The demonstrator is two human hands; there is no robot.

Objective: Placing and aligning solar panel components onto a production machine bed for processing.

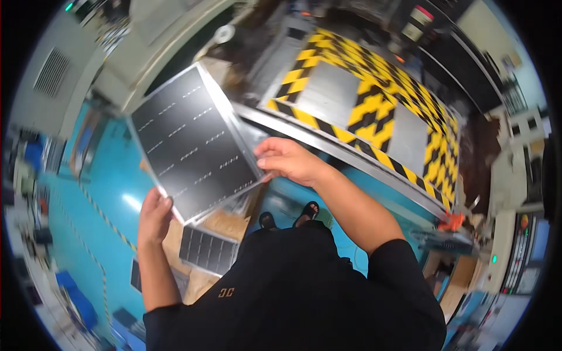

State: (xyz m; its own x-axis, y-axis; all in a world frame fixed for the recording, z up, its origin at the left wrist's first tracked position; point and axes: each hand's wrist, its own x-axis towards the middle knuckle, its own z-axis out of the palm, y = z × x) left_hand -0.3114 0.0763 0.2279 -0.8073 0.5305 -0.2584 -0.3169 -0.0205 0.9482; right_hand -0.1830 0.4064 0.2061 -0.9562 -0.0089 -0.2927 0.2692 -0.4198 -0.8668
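Observation:
A dark rectangular panel point(193, 143) with pale edges and rows of small light marks is held up in front of me, tilted. My left hand point(155, 215) grips its near left corner, thumb over the edge. My right hand point(291, 162) pinches its right edge near the lower right corner; the fingertips beneath are partly hidden. Below it, a second, similar dark panel point(209, 250) with light lines lies on a tan surface point(175, 237). Part of another dark panel point(136, 275) shows beside my left forearm.
Right of the held panel stands a machine bed point(333, 88) covered with black and yellow hazard tape, its metal front rail point(345, 155) facing me. A control panel point(523, 254) with buttons is at far right. Blue floor point(111, 193) with a striped line point(105, 216) lies left.

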